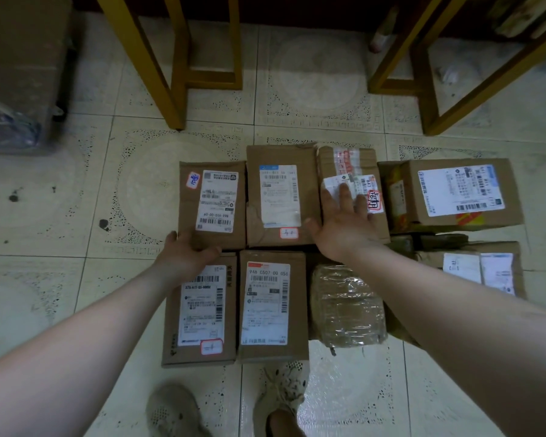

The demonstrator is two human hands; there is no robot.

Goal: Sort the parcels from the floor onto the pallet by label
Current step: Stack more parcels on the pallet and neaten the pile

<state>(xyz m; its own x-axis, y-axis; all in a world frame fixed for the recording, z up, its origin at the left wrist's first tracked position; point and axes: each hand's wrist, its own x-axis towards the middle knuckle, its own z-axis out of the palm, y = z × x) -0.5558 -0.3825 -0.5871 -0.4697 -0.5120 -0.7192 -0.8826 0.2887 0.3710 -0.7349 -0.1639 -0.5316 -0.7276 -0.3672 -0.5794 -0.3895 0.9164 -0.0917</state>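
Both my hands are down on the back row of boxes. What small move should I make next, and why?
Probably tip up the far-left box with your left hand, which already grips its near edge. Your right hand is only spread open over the third box in that row, so it looks free to come across and steady the lift.

Front middle label [265, 302] reads "948 C507 00 056" (front left label [202, 307]: "378-A17-05-MMM").

Pale patterned floor tiles [322, 77], yellow wooden furniture legs [171, 77], brown padded seat [19, 58], dim light
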